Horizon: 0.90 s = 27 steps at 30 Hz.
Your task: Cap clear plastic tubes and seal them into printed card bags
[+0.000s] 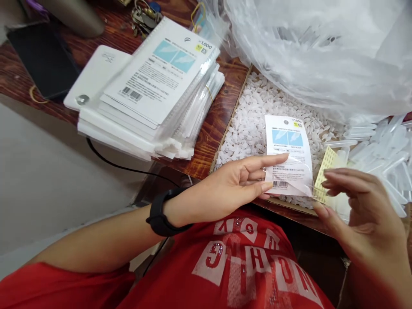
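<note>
My left hand (236,184) pinches the left edge of a small clear packet with a white printed card (288,148) inside, held over a cardboard tray (230,118) of small white plastic pieces. My right hand (360,210) is at the packet's right edge, fingers curled, touching a yellow dotted sheet (328,165) and clear plastic tubes (384,156). What the right fingers grip is unclear. A black band sits on my left wrist.
A fanned stack of packets with printed cards (154,90) lies on the wooden table (219,116) at left. A black tablet (43,58) and keys (144,17) lie behind it. A big clear plastic bag (315,47) hangs over the tray. A black cable (122,167) runs below the table edge.
</note>
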Tool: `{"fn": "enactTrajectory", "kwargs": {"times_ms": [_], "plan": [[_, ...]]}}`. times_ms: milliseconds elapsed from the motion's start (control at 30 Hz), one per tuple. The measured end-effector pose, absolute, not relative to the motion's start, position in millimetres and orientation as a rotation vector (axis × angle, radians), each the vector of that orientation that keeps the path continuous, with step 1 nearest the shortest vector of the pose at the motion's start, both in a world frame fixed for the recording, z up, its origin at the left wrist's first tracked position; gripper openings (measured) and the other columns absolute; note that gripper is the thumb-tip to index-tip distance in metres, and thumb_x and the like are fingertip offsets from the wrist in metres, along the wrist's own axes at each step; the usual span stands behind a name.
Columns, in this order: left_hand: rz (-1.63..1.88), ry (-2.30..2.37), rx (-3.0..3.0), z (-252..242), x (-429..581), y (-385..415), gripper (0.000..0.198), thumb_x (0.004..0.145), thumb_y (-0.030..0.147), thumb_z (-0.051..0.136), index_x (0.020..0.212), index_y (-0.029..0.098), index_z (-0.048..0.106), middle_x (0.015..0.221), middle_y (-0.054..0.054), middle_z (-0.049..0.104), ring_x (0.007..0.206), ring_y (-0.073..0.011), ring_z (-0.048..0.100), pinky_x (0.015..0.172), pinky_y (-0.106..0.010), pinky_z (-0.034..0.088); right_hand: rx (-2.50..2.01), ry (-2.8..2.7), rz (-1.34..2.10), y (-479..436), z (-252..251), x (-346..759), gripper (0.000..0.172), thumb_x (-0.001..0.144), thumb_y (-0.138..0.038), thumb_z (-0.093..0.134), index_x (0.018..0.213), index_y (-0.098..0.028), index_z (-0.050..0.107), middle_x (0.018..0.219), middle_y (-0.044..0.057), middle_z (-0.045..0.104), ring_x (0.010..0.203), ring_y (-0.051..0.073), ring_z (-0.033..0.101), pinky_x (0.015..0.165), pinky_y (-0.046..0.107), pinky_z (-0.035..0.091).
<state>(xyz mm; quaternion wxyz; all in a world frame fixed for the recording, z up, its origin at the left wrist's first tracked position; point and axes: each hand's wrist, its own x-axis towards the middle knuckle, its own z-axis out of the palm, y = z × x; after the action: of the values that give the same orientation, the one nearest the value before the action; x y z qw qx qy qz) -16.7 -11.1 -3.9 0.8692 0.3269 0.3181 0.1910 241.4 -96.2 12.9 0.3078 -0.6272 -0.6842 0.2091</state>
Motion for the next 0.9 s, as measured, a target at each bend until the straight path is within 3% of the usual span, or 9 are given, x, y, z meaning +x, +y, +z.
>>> {"fn": "enactTrajectory", "kwargs": {"times_ms": [200,267,433,533,633,767,900], "plan": [[0.386,0.645,0.776,-2,-21,-19,0.051,0.105,0.022,0.068,0.154,0.035,0.061,0.098,0.003,0.082,0.095,-0.0121,0.077,0.095,-0.023,0.058,-1.550,-1.623,0.666,-111,-1,231,0.017,0.092,-0.016,0.077,0.105,-0.026,0.074,0.106,0.006,0.076,0.096,0.021,0.075,0.077,0.030,0.064],[0.375,0.639,0.812,-2,-22,-21,0.051,0.105,0.024,0.068,0.154,0.037,0.062,0.098,0.002,0.082,0.096,-0.0134,0.077,0.094,-0.022,0.059,-1.539,-1.558,0.690,-111,-1,225,0.013,0.093,-0.015,0.075,0.098,-0.026,0.073,0.101,0.004,0.078,0.090,0.019,0.077,0.074,0.028,0.065],[0.371,0.637,0.835,2,-27,-27,0.048,0.106,0.027,0.069,0.152,0.039,0.063,0.124,0.000,0.083,0.113,-0.0121,0.076,0.099,-0.018,0.056,-1.513,-1.408,0.842,-109,5,217,0.012,0.096,-0.018,0.073,0.086,-0.023,0.069,0.084,0.001,0.074,0.075,0.014,0.073,0.065,0.021,0.062],[0.361,0.697,0.930,3,-30,-31,0.048,0.105,0.031,0.069,0.152,0.038,0.063,0.127,-0.001,0.082,0.108,-0.0138,0.078,0.096,-0.020,0.061,-1.528,-1.274,0.981,-109,9,214,0.018,0.097,-0.025,0.074,0.081,-0.022,0.066,0.077,-0.001,0.069,0.069,0.011,0.068,0.062,0.018,0.060],[0.396,0.749,1.143,-1,-33,-36,0.046,0.106,0.029,0.067,0.149,0.046,0.064,0.134,0.006,0.080,0.110,-0.0129,0.078,0.098,-0.019,0.061,-1.546,-1.172,1.052,-111,10,210,0.023,0.097,-0.029,0.076,0.078,-0.021,0.065,0.074,-0.001,0.069,0.067,0.010,0.067,0.062,0.017,0.058],[0.496,0.733,1.444,-9,-38,-42,0.061,0.106,0.020,0.066,0.149,0.062,0.057,0.145,0.018,0.072,0.125,-0.0098,0.074,0.112,-0.017,0.053,-1.509,-1.212,0.926,-111,6,204,0.019,0.093,-0.022,0.079,0.078,-0.021,0.067,0.073,-0.002,0.070,0.064,0.009,0.067,0.058,0.016,0.056],[0.609,0.680,1.575,-17,-38,-49,0.073,0.104,0.010,0.066,0.153,0.062,0.052,0.139,0.018,0.075,0.117,-0.0092,0.077,0.106,-0.016,0.058,-1.468,-1.312,0.652,-115,-1,198,0.016,0.086,-0.009,0.080,0.084,-0.022,0.070,0.075,-0.002,0.072,0.067,0.011,0.070,0.059,0.018,0.058]]}}
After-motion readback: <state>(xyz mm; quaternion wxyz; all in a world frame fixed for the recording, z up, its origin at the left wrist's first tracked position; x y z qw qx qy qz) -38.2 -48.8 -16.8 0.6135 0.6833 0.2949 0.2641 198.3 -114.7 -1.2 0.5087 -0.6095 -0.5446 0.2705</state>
